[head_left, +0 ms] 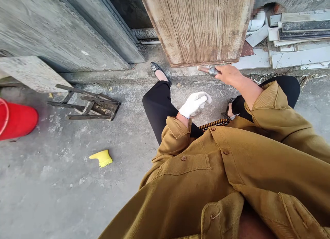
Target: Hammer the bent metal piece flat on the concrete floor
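Right hand: bare, right hand (228, 75) clamped on wire-wrapped stick, fingers closed round one end
Wire-wrapped stick: wire-wrapped stick (204, 69) in right hand, pale tip pointing left, coil of silvery wire next to the fingers, just by lower edge of wooden panel (201, 29)
Left hand: left hand (194, 104) in white glove, fingers curled, between the knees; cannot tell if anything is gripped
Clothing: brown shirt (190, 184) with sleeves turned back, black trousers (156, 103), black shoe (156, 67) with round ornament on left foot
Seat: striped woven edge (212, 124) between the thighs, mostly hidden by shirt
Left side: wooden stool (99, 105) tipped over on concrete floor (64, 184), red bucket (19, 121) cut by frame edge, speckled board (29, 73) beside grey boards (56, 32)
Floor, lower left: yellow boot-shaped piece (102, 158), well apart from both hands
Upper right: stacked planks (306, 36), white and dark, beside wooden panel
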The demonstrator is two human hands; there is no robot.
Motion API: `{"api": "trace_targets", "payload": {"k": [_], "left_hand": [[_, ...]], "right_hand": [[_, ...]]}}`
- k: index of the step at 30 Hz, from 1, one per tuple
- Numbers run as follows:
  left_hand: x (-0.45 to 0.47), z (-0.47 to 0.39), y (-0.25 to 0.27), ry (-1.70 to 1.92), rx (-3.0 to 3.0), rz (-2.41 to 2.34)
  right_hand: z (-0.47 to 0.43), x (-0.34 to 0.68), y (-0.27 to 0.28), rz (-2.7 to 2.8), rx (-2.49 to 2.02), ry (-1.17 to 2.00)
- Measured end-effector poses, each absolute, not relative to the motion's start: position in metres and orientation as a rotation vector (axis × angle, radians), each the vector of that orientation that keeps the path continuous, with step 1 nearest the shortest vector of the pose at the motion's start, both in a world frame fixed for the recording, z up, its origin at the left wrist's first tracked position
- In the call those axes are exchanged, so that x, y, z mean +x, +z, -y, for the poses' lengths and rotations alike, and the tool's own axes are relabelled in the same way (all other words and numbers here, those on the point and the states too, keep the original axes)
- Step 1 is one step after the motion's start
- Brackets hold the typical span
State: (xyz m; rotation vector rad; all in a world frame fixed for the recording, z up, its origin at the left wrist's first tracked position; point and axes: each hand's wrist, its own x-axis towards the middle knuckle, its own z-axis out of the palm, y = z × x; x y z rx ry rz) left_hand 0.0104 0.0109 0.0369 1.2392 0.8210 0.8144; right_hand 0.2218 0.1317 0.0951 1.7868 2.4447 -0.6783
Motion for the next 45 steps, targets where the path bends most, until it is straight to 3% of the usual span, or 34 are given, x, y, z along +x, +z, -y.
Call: {"api": "trace_targets", "payload": {"k": [2, 4, 11, 15, 20, 23, 27, 29, 31, 39, 45], "left_hand": [[0.007, -0.011, 0.034, 0.868, 1.227, -0.836], [0.004, -0.013, 0.030, 0.923, 1.245, -0.899], [0.002, -0.027, 0.009, 1.150, 1.251, -1.233], [0.003, -0.030, 0.001, 1.081, 1.244, -1.336], [0.014, -0.021, 0.008, 0.796, 1.338, -1.137], [0.021, -0.015, 0.012, 0.691, 1.412, -1.002], [0.022, -0.013, 0.012, 0.642, 1.468, -0.975], [0.019, -0.014, 0.009, 0.623, 1.463, -0.999], [0.015, -0.015, 0.006, 0.622, 1.467, -1.030], [0.008, -0.026, 0.001, 0.872, 1.257, -1.257], [0.005, -0.029, -0.003, 0.950, 1.253, -1.136]], "right_hand": [[-0.129, 0.221, 0.094, -2.364, 1.569, -0.515], [-0.125, 0.220, 0.092, -2.256, 1.333, -0.543], [-0.124, 0.236, 0.111, -2.042, 0.688, -1.258], [-0.126, 0.247, 0.128, -2.315, 1.038, -1.551], [-0.126, 0.237, 0.112, -2.408, 1.702, -1.926], [-0.127, 0.227, 0.098, -2.404, 1.852, -1.649], [-0.123, 0.215, 0.092, -2.379, 1.583, -0.703], [-0.118, 0.209, 0.091, -2.268, 1.363, -0.512], [-0.112, 0.205, 0.091, -2.143, 1.181, -0.514], [-0.119, 0.231, 0.110, -2.027, 0.862, -1.287], [-0.122, 0.244, 0.128, -2.320, 1.450, -1.967]]}}
